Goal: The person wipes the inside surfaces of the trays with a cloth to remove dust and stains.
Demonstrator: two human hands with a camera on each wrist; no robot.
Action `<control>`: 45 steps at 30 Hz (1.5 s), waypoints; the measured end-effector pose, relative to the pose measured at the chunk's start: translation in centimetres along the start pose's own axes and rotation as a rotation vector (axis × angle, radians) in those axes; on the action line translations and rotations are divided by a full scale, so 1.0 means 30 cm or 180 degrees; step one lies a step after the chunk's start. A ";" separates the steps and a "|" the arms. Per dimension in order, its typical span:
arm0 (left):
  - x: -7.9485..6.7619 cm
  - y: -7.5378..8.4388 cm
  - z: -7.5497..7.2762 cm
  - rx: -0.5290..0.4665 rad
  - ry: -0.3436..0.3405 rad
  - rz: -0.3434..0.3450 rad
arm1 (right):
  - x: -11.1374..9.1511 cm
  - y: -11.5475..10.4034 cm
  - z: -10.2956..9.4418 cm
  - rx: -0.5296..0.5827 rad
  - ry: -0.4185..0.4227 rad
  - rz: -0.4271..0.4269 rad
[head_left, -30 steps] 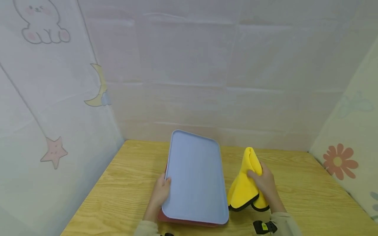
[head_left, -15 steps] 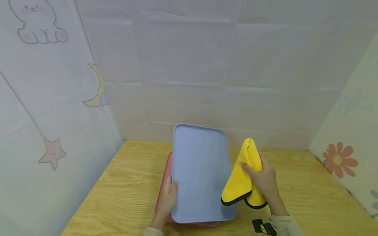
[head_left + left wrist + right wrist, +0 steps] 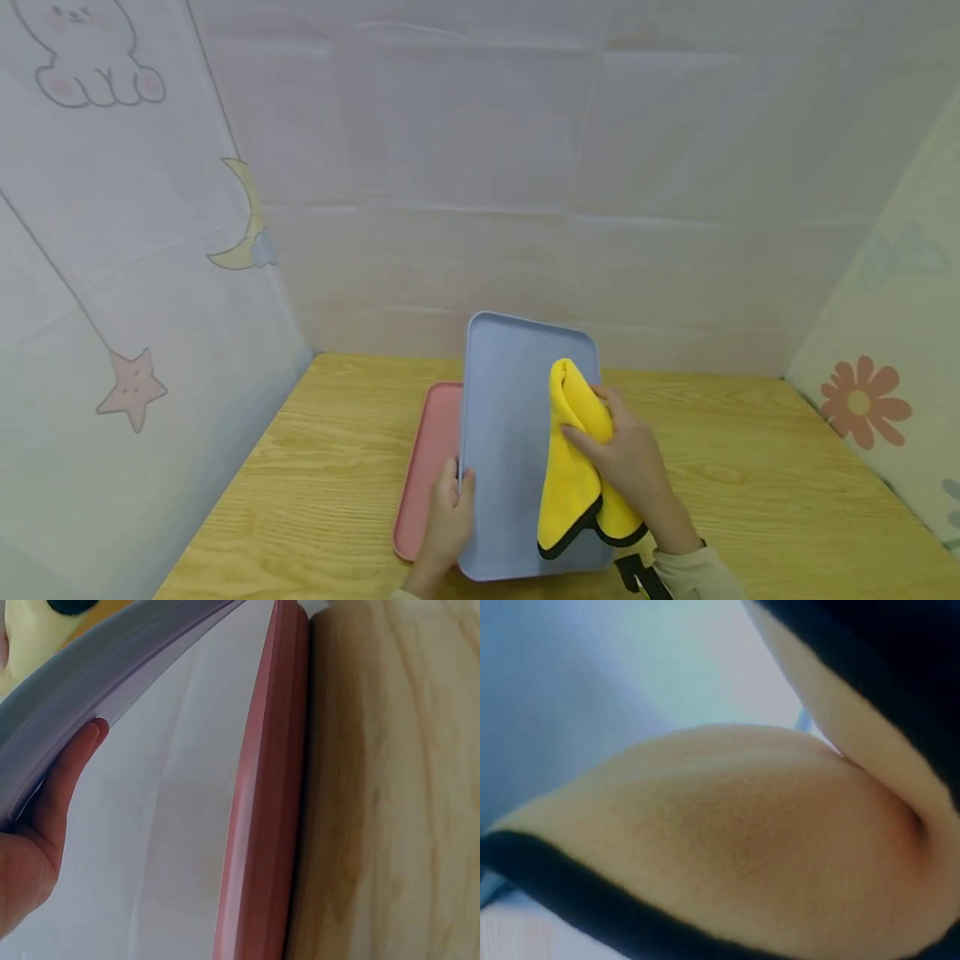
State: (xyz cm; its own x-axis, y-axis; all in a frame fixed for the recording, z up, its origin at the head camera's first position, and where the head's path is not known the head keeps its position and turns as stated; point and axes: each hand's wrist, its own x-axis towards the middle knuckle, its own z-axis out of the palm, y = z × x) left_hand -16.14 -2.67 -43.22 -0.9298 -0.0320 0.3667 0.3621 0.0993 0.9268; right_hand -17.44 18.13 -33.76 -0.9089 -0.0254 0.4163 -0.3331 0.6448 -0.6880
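Observation:
My left hand (image 3: 448,521) grips the left long edge of a blue tray (image 3: 498,467), thumb on the face and fingers behind. In the left wrist view that blue tray (image 3: 45,727) is raised and tilted, apart from the pink tray (image 3: 262,795) lying flat on the wood. The head view shows the pink tray (image 3: 431,467) partly covered by the blue one. A yellow cloth (image 3: 570,475) with black edging hangs folded from my right hand (image 3: 626,454), in front of the blue tray's right side. Folds of this cloth (image 3: 727,832) fill the right wrist view; whether it touches the tray cannot be told.
A wooden table (image 3: 322,467) lies beneath everything. Behind it rises a pale sheeted wall (image 3: 465,183), and printed side sheets stand left and right, one with a red flower (image 3: 862,404). A dark strap (image 3: 641,575) is at my right wrist.
The blue tray has been lifted and shifted right in my left hand, uncovering more of the pink tray. My right hand has carried the yellow cloth left, over in front of the blue tray.

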 end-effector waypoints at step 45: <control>-0.070 0.156 0.049 0.0099 -0.0910 0.0767 | 0.113 -0.093 -0.001 -0.0365 0.0641 -0.0605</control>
State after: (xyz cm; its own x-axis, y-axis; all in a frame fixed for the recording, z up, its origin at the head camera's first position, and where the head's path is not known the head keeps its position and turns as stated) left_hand -12.60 -0.66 -39.76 -0.8006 0.2747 0.5326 0.5748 0.1005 0.8121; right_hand -19.59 16.26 -30.42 -0.7609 -0.0092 0.6487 -0.4517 0.7254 -0.5195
